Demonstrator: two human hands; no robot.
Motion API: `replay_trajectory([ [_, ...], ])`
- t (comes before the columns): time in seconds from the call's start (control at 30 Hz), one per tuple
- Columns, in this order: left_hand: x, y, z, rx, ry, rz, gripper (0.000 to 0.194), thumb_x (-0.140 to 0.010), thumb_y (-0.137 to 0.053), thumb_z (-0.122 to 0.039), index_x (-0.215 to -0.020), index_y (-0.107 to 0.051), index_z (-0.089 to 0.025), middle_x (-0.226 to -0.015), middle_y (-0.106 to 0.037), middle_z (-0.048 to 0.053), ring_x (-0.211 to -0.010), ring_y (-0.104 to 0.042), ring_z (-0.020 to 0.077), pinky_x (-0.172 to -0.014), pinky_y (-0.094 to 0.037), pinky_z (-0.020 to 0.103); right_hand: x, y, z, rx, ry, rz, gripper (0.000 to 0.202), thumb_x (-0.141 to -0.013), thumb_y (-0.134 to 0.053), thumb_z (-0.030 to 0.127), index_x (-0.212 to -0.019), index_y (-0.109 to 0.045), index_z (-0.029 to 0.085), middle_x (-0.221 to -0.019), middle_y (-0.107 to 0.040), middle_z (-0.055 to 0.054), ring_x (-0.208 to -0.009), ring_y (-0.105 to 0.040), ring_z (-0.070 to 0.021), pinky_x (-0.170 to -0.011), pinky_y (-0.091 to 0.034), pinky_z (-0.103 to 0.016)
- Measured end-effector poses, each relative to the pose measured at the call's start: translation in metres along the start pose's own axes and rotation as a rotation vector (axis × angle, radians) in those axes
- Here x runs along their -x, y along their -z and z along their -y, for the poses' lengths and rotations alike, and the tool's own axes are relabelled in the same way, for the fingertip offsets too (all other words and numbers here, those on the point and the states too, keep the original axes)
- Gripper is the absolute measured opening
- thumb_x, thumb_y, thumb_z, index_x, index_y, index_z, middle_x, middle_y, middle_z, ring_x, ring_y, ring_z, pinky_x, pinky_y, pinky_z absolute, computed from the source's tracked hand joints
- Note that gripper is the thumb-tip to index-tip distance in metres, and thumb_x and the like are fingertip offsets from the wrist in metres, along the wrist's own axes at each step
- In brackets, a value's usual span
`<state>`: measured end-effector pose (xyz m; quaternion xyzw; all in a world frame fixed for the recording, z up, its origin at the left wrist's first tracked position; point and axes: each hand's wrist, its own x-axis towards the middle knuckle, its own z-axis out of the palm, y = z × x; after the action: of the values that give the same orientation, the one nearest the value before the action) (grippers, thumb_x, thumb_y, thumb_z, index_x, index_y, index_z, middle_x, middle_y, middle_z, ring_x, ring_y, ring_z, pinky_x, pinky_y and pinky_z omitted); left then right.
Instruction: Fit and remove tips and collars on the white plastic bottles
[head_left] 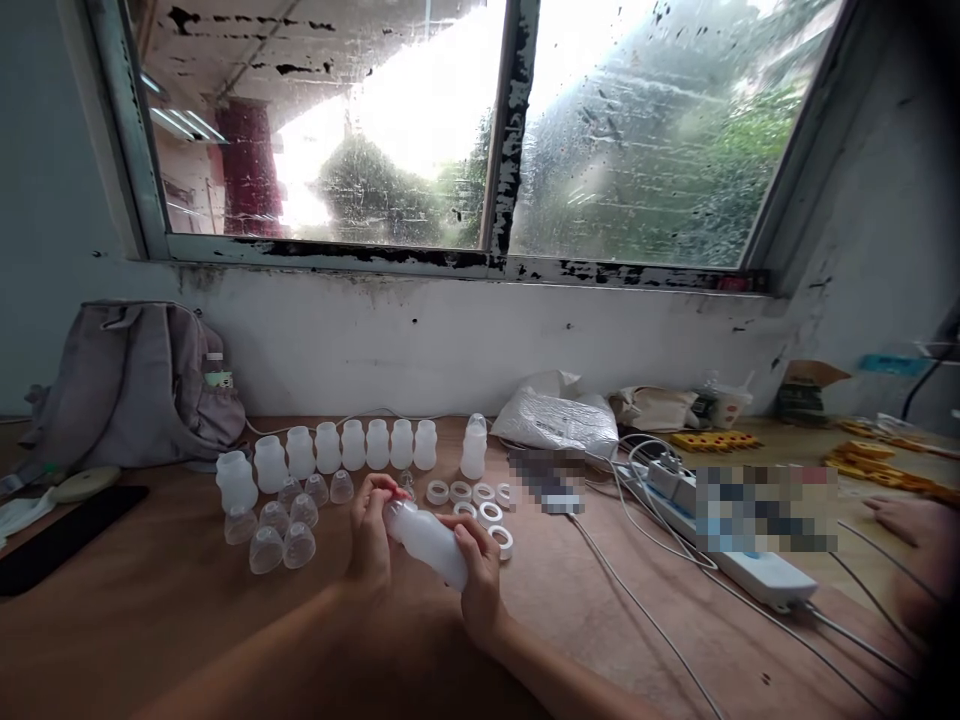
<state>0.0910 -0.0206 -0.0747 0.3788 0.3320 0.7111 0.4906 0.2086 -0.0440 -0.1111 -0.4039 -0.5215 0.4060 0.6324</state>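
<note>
A frosted white baby bottle (pixel 431 543) lies tilted between my two hands above the table. My right hand (pixel 480 575) is wrapped round its base end. My left hand (pixel 370 530) is closed at the top end, its fingers partly hiding the neck. Just behind my left hand stands a small clear teat (pixel 406 481). White collar rings (pixel 491 514) lie in a group beyond my right hand. Several clear dome caps (pixel 268 550) sit to the left of my hands. Behind them is a row of open frosted bottles (pixel 328 447). One capped bottle (pixel 474 447) stands apart, upright.
A grey backpack (pixel 142 375) leans on the wall at left, by a black flat object (pixel 71 540). A silvery package (pixel 562 420), a white power strip (pixel 765 580) and cables are at right. Another person's hand (pixel 904 518) rests at the far right, near yellow parts (pixel 870 462).
</note>
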Motion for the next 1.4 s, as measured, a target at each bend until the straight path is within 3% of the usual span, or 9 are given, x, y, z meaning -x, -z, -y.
replay_trajectory([
  [0.1, -0.02, 0.012, -0.005, -0.206, 0.158, 0.119, 0.01, -0.066, -0.056, -0.024, -0.075, -0.056, -0.019, -0.069, -0.058, 0.0, -0.058, -0.051, 0.0116, -0.05, -0.036, 0.019, -0.012, 0.002, 0.001, 0.011, -0.137, -0.015, 0.032, -0.076, -0.039, 0.042, -0.082, -0.06, 0.019, -0.07, -0.056, -0.005, -0.054, -0.049, -0.0156, -0.037, -0.033, -0.024],
  [0.17, -0.033, 0.019, -0.012, -0.287, 0.208, 0.21, 0.015, -0.065, -0.061, -0.027, -0.077, -0.059, -0.019, -0.067, -0.058, 0.001, -0.054, -0.049, 0.0108, -0.046, -0.034, 0.019, -0.02, 0.005, 0.005, 0.071, -0.094, -0.035, 0.03, -0.076, -0.041, 0.042, -0.081, -0.06, 0.019, -0.072, -0.056, -0.004, -0.058, -0.05, -0.0158, -0.04, -0.035, -0.023],
  [0.27, -0.053, 0.018, -0.028, -0.387, 0.146, 0.431, 0.018, -0.064, -0.063, -0.029, -0.078, -0.062, -0.018, -0.057, -0.056, 0.0, -0.047, -0.045, 0.0101, -0.044, -0.03, 0.019, -0.029, 0.011, 0.012, 0.157, 0.032, -0.016, 0.029, -0.077, -0.041, 0.043, -0.081, -0.058, 0.02, -0.075, -0.058, -0.002, -0.066, -0.052, -0.016, -0.05, -0.039, -0.024],
  [0.47, -0.1, -0.028, -0.064, -0.85, -0.249, 0.692, 0.026, -0.065, -0.06, -0.039, -0.081, -0.066, -0.02, -0.069, -0.061, 0.002, -0.059, -0.05, 0.0146, -0.055, -0.032, 0.022, -0.049, 0.025, 0.009, 0.255, 0.132, -0.054, 0.031, -0.075, -0.046, 0.041, -0.097, -0.051, 0.02, -0.086, -0.059, -0.004, -0.069, -0.054, -0.0153, -0.057, -0.041, -0.025],
  [0.6, -0.128, -0.064, -0.061, -1.193, -0.452, 0.874, 0.03, -0.065, -0.058, -0.042, -0.086, -0.065, -0.022, -0.078, -0.063, 0.004, -0.075, -0.052, 0.0203, -0.064, -0.032, 0.024, -0.063, 0.037, -0.003, 0.405, 0.218, -0.15, 0.028, -0.075, -0.046, 0.037, -0.096, -0.051, 0.018, -0.092, -0.057, -0.007, -0.074, -0.053, -0.0159, -0.063, -0.041, -0.028],
  [0.77, -0.153, -0.092, -0.029, -1.485, -0.478, 0.843, 0.022, -0.058, -0.065, -0.036, -0.077, -0.064, -0.024, -0.073, -0.064, 0.004, -0.087, -0.049, 0.0241, -0.08, -0.024, 0.03, -0.075, 0.048, -0.015, 0.574, 0.259, -0.168, 0.022, -0.072, -0.047, 0.029, -0.089, -0.054, 0.016, -0.086, -0.057, -0.006, -0.069, -0.051, -0.0157, -0.065, -0.039, -0.029],
  [0.9, -0.164, -0.1, -0.005, -1.526, -0.462, 0.801, 0.016, -0.055, -0.068, -0.027, -0.069, -0.062, -0.022, -0.071, -0.063, 0.005, -0.09, -0.047, 0.0266, -0.084, -0.019, 0.037, -0.079, 0.051, -0.021, 0.603, 0.259, -0.172, 0.02, -0.07, -0.047, 0.026, -0.087, -0.054, 0.017, -0.08, -0.057, -0.005, -0.068, -0.051, -0.0162, -0.065, -0.039, -0.029],
  [1.07, -0.168, -0.105, 0.012, -1.547, -0.439, 0.795, 0.012, -0.057, -0.068, -0.023, -0.067, -0.062, -0.021, -0.072, -0.064, 0.005, -0.091, -0.048, 0.0271, -0.084, -0.018, 0.039, -0.08, 0.052, -0.024, 0.686, 0.247, -0.144, 0.019, -0.07, -0.044, 0.021, -0.085, -0.054, 0.017, -0.08, -0.057, -0.005, -0.069, -0.051, -0.017, -0.065, -0.038, -0.029],
  [1.4, -0.172, -0.112, 0.026, -1.641, -0.403, 0.812, 0.031, -0.068, -0.059, -0.021, -0.099, -0.054, -0.022, -0.088, -0.063, 0.009, -0.095, -0.049, 0.0267, -0.088, -0.02, 0.042, -0.078, 0.049, -0.03, 0.785, 0.226, -0.054, 0.016, -0.067, -0.043, 0.014, -0.079, -0.052, 0.018, -0.076, -0.055, -0.005, -0.073, -0.05, -0.0177, -0.066, -0.037, -0.028],
])
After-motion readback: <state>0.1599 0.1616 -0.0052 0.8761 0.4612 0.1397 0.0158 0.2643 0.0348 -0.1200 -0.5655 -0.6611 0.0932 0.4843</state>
